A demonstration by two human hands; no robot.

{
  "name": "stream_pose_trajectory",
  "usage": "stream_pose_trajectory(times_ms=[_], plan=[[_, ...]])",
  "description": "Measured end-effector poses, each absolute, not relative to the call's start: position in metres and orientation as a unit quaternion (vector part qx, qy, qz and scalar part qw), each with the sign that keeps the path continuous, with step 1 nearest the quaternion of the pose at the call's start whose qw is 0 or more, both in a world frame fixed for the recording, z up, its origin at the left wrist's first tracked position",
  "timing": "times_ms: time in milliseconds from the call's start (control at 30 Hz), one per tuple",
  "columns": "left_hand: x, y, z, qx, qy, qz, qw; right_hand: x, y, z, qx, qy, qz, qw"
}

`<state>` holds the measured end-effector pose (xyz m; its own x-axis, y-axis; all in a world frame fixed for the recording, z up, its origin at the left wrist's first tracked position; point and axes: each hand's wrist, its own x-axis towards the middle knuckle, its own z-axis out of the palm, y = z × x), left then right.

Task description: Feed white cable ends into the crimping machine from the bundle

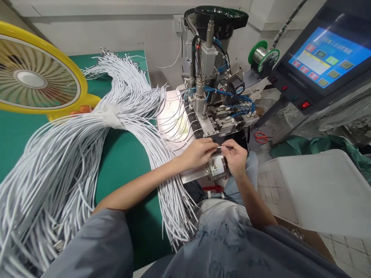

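At the front edge of the machine (pixel 207 125), my left hand (pixel 199 153) and my right hand (pixel 236 156) meet almost fingertip to fingertip. A short stretch of white cable (pixel 220 147) shows between them, pinched from both sides. Its ends are hidden by my fingers. Below the hands sits a metal cylinder with a white label (pixel 217 165), partly behind my right hand. My left forearm crosses over a large bundle of white cables (pixel 136 135), tied with a white wrap (pixel 112 117), that fans out to the left and toward me.
A yellow fan (pixel 84 87) stands on the green table (pixel 116 162) at left. A wire spool (pixel 261 56) and a control screen (pixel 330 56) are at right. Red-handled scissors (pixel 262 138) lie near the screen's post, above a pale tray (pixel 324 185).
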<state>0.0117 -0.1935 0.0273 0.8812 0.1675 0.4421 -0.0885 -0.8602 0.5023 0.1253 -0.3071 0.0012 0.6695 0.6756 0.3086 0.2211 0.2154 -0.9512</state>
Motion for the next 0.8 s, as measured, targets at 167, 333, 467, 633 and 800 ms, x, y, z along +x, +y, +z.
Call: stream_pose_trajectory(times_ms=[167,333,467,633,800], plan=[[0.013,-0.191,0.022,0.907,-0.004,0.285,0.311,0.130,-0.309,0.004,-0.598,-0.399,0.182,0.671],[0.012,-0.186,0.022,0.919,-0.005,0.241,0.313,0.143,-0.313,0.011,-0.614,-0.451,0.199,0.617],[0.011,-0.186,0.024,0.937,-0.008,0.225,0.266,0.150,-0.314,0.017,-0.652,-0.466,0.204,0.563],[0.011,-0.189,0.020,0.936,0.010,0.245,0.252,0.139,-0.310,0.010,-0.636,-0.418,0.204,0.616],[0.011,-0.195,0.021,0.943,0.026,0.255,0.210,0.120,-0.310,0.003,-0.695,-0.403,0.046,0.594]])
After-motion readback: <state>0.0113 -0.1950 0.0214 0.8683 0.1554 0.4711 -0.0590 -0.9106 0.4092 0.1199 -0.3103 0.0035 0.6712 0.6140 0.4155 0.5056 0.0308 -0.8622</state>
